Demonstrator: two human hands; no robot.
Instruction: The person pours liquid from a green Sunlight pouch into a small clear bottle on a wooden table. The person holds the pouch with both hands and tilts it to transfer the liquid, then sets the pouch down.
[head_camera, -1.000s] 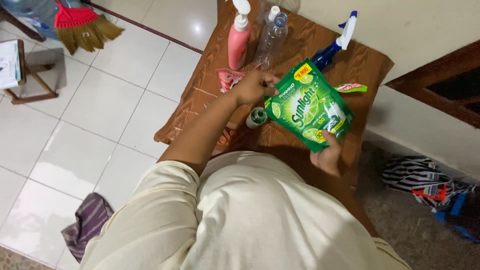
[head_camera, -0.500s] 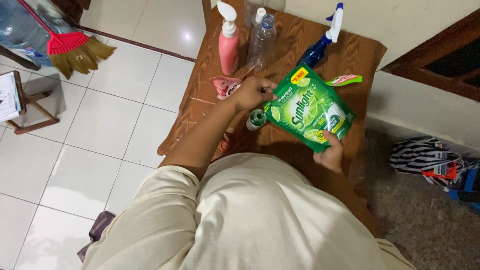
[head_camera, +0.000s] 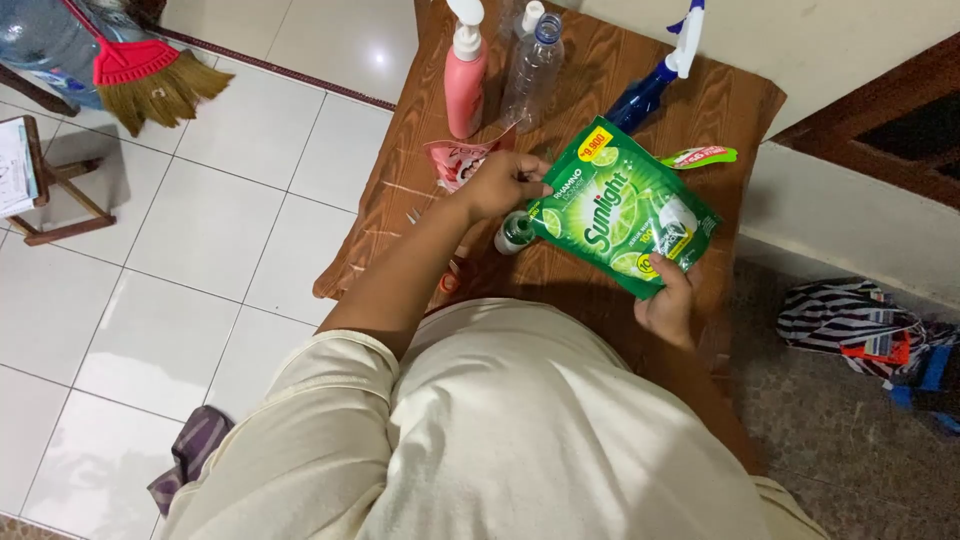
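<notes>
**Green pouch held in both hands, unopened as far as we see**

We hold the green refill pouch (head_camera: 622, 208) above the middle of the wooden surface (head_camera: 730, 110). Our left hand (head_camera: 503, 183) pinches its upper left corner with closed fingers; our right hand (head_camera: 668, 305) grips its lower edge, thumb on the front. The pouch looks sealed and full, so opening and emptying appear left. Along the far edge stand a pink pump bottle (head_camera: 465, 75), a clear empty bottle (head_camera: 532, 70) and a blue spray bottle (head_camera: 660, 75). A small capped bottle (head_camera: 515, 232) sits just beside the pouch. The right edge lies near the wall; the near edge gives us room.
</notes>
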